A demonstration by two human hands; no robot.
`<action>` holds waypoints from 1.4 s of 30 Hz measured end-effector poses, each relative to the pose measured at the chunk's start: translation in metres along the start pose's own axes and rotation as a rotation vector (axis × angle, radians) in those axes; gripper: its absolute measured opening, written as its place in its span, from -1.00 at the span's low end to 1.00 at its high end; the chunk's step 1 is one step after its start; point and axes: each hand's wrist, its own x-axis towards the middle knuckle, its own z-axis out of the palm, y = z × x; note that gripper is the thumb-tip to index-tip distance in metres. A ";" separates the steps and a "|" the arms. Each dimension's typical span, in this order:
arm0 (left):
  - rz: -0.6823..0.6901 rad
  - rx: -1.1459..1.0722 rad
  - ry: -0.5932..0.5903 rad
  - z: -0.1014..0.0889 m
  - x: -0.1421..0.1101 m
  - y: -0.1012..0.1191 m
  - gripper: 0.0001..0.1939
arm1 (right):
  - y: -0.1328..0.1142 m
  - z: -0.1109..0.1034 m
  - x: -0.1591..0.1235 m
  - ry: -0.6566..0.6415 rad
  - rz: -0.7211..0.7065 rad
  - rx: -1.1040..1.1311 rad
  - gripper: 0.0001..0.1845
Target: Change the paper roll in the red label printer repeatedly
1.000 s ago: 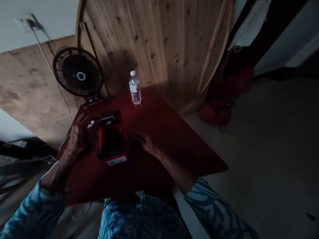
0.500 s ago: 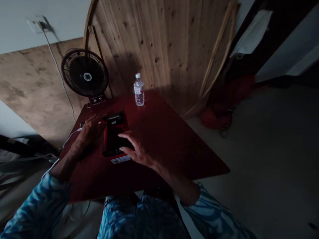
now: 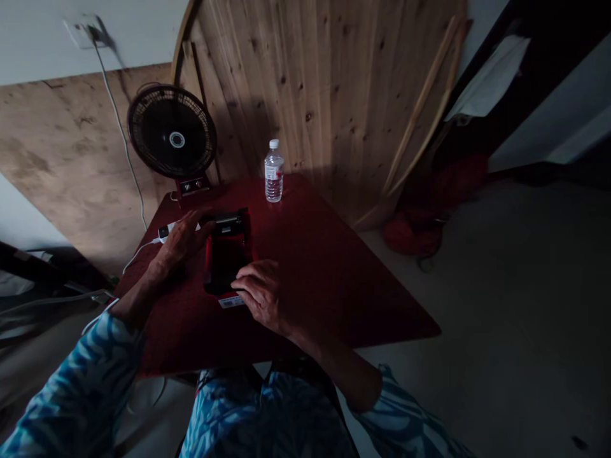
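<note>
On the dark red table lies a small black-and-red device (image 3: 231, 251) with a bar-like part across its far end and a recessed middle. A white printed label (image 3: 231, 301) shows at its near edge. My left hand (image 3: 182, 238) lies at the device's far left side, fingers stretched out towards that bar, their tips partly in shadow. At the near right corner, my right hand (image 3: 261, 292) is closed, thumb and fingers pinched together. A thin dark edge shows at those fingertips, too dim to name.
A clear water bottle (image 3: 273, 172) stands at the back of the table (image 3: 329, 273). Behind the device on the left is a dark fan (image 3: 172, 133). A white plug-like block (image 3: 165, 232) with a cable sits by my left hand. A round wooden board (image 3: 305, 83) leans behind.
My right hand has gone from spread fingers over the device to a closed pinch at its near right corner. My left hand stays at the far left side. The view has shifted slightly.
</note>
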 end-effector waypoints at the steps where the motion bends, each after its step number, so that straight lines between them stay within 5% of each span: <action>1: -0.006 -0.012 -0.028 -0.002 0.000 0.002 -0.66 | 0.000 0.000 -0.001 0.002 -0.006 -0.003 -0.87; 9: -0.081 -0.067 -0.147 -0.030 -0.028 0.037 -0.63 | 0.002 0.005 -0.017 0.125 -0.144 -0.149 -0.78; 15: 0.106 -0.069 -0.204 -0.020 -0.065 0.037 -0.67 | -0.005 0.000 -0.023 0.095 -0.161 -0.193 -0.77; 18: 0.177 -0.013 -0.174 -0.011 -0.077 0.032 -0.67 | -0.002 -0.007 -0.013 0.112 -0.082 -0.075 -0.74; 23: 0.181 -0.009 -0.127 -0.005 -0.085 0.026 -0.66 | 0.032 -0.008 0.013 0.188 0.257 0.084 -0.64; 31: 0.143 -0.009 -0.048 0.007 -0.103 0.028 -0.64 | 0.050 -0.006 0.000 0.028 0.228 -0.002 -0.69; 37: -0.181 -0.354 -0.059 0.005 -0.109 0.030 -0.61 | 0.063 0.003 -0.010 0.048 0.241 0.110 -0.64; 42: -0.638 -0.688 0.184 0.001 -0.114 0.039 -0.53 | 0.090 0.024 -0.032 0.168 0.513 0.199 -0.49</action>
